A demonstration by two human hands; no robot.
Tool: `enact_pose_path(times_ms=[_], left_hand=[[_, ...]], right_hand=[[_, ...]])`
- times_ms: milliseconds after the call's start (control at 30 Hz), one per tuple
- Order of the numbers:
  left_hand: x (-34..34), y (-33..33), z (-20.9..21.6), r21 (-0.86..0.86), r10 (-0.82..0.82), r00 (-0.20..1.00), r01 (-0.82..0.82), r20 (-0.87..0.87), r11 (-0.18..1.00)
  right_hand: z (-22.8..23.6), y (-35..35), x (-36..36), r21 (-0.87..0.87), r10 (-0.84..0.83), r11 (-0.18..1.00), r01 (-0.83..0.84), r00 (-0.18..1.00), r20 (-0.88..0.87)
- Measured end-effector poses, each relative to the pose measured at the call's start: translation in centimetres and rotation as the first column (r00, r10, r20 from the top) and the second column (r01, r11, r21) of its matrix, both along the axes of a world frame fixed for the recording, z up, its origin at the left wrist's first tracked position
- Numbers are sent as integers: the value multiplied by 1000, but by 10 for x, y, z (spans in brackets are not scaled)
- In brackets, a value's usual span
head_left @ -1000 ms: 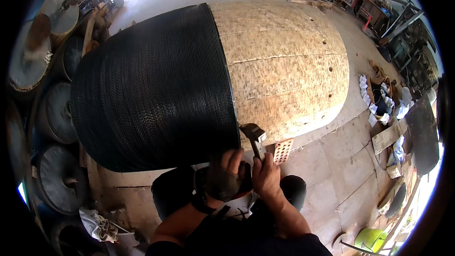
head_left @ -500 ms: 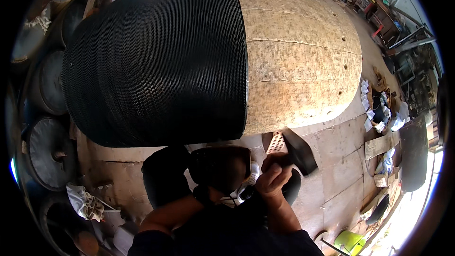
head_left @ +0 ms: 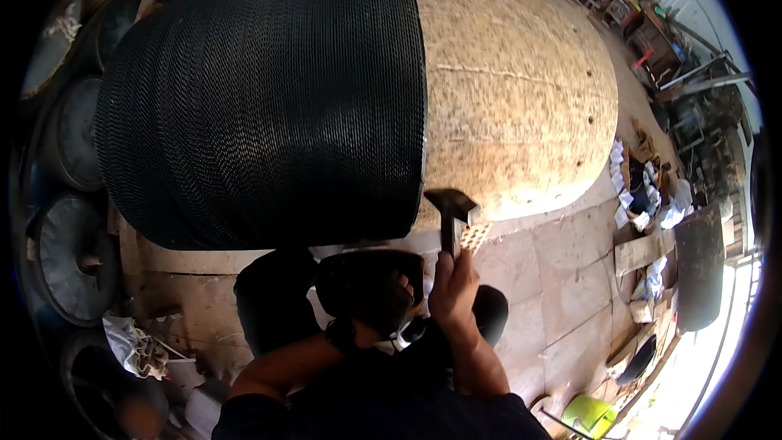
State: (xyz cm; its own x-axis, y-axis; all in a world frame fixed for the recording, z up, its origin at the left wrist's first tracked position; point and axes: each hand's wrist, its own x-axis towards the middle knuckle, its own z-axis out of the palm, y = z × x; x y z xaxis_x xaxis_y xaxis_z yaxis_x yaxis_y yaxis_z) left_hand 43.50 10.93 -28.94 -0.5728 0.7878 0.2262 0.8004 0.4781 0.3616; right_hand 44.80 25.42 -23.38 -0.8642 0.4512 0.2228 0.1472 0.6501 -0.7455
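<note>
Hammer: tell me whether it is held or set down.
Held: the right grip is closed around the handle of the hammer, whose head sticks out beyond it.

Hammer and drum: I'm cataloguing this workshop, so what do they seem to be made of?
Hammer: head probably steel, dark with a dull sheen; handle material unclear.
Drum's black half: perhaps metal or rubber, semi-gloss; its fine ridges catch small glints.
Drum's tan half: likely wood or board, matte, judging by mottled flecks and seam lines.

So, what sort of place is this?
Probably a workshop: the right hand grips a hammer near a large black-and-tan cylinder, with dark round discs along the left.
</note>
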Motion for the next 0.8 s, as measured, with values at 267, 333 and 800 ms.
enact_pose_path(times_ms=[267,333,800], left_hand=[[10,0,-29,165,119,981,-93,-155,982],[0,-3,7,93,59,993,-69,102,993],[-134,-32,86,637,293,856,53,-425,769]], right_hand=[[7,-4,-4,57,11,998,-16,995,94],[7,-4,5,128,87,990,-65,982,-168],[1,-5,-1,131,-44,990,49,998,-41]])
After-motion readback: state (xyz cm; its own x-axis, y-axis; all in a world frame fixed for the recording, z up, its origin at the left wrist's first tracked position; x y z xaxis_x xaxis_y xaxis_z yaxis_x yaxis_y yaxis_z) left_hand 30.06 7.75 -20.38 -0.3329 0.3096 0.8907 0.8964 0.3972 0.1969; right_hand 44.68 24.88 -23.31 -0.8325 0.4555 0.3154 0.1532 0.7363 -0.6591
